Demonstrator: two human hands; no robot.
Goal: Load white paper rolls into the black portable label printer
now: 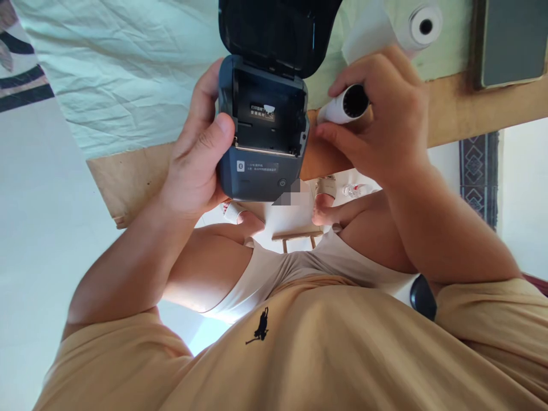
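My left hand (194, 157) grips a small dark grey thermal printer (261, 137) by its left side, thumb on the front edge. Its lid (274, 31) is flipped up and the paper bay is empty, with a small label inside. My right hand (381, 120) holds a white paper roll (345, 105) just to the right of the printer, the roll's dark core facing me. The roll is beside the printer, not in the bay.
A second white paper roll (422, 25) lies on the pale green cloth (128, 74) over the wooden table edge (471, 108). A dark flat device (511, 40) sits at the top right. Below are my legs, my tan shirt and a light floor.
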